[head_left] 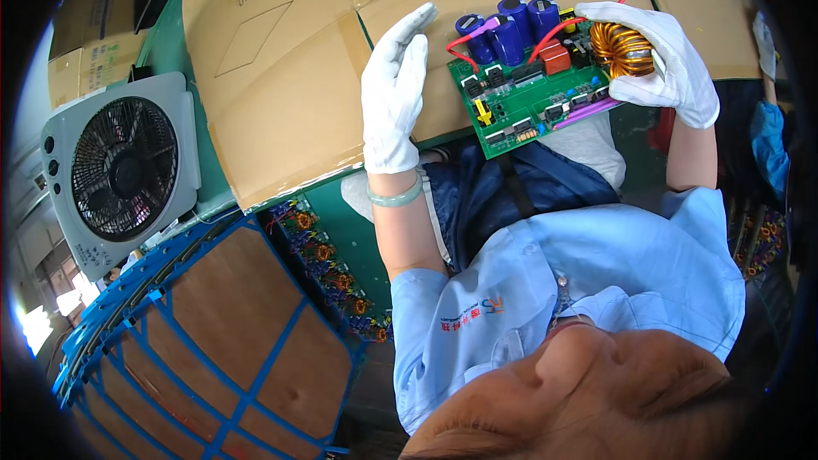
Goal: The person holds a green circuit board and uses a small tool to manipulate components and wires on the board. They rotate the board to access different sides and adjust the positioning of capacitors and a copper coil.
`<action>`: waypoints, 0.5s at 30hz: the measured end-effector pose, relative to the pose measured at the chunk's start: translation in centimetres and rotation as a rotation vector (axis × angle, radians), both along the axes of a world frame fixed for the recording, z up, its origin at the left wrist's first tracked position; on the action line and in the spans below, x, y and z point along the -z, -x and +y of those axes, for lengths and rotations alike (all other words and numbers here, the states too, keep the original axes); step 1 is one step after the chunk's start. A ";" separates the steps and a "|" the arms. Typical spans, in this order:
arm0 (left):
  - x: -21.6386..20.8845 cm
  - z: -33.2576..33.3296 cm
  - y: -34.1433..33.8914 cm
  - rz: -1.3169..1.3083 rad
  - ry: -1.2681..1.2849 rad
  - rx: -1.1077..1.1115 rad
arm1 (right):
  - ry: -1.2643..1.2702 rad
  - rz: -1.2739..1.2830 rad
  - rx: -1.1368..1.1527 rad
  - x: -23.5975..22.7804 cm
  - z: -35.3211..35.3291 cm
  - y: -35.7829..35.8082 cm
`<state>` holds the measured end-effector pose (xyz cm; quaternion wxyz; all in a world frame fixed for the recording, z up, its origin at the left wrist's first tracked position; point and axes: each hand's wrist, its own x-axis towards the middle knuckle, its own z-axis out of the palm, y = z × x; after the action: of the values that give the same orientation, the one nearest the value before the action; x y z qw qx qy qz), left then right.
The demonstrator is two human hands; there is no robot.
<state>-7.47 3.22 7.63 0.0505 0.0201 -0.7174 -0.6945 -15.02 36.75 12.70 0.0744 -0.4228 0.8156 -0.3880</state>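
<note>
One circuit board (pixel 532 89): your right hand (pixel 660 55) clasps its coil end; your left hand (pixel 394 94) flat open, fingers straight, beside it.

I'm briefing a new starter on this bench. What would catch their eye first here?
The green circuit board with blue capacitors and a copper coil, top centre, gripped at its right end by the white-gloved right hand. The gloved left hand lies flat on cardboard; a grey fan stands left.
</note>
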 end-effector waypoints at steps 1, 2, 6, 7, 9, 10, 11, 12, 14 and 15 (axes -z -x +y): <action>0.0 -0.1 -0.2 0.017 0.029 -0.026 | -0.015 -0.020 0.009 0.1 0.0 0.0; 0.1 -0.2 -0.3 0.035 0.059 -0.051 | -0.030 -0.039 0.018 0.1 0.1 0.0; -0.5 0.2 -1.5 0.052 0.104 -0.172 | -0.035 -0.013 0.016 0.0 0.2 0.1; -0.6 0.3 -1.9 0.080 0.131 -0.178 | -0.036 -0.006 0.014 0.0 0.2 0.1; -0.4 0.3 -2.6 0.136 0.184 -0.189 | -0.028 0.008 0.014 0.0 0.2 0.1; -0.1 0.4 -2.8 0.174 0.246 -0.194 | -0.019 0.016 0.014 0.1 0.2 0.1; -0.2 0.7 -3.0 0.161 0.251 -0.180 | -0.009 0.024 0.015 0.2 0.2 0.0; -0.6 1.0 -3.3 0.147 0.258 -0.168 | 0.001 0.018 0.013 0.2 0.1 0.0; -0.4 1.1 -3.5 0.226 0.456 -0.136 | 0.020 0.005 0.009 0.2 0.1 0.0; -0.3 1.0 -3.7 0.227 0.493 -0.156 | 0.028 0.003 0.003 0.2 0.1 0.0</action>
<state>-3.76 4.20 7.89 0.1873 -0.0155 -0.8507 -0.4909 -15.05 36.88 12.50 0.0667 -0.4233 0.8108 -0.3987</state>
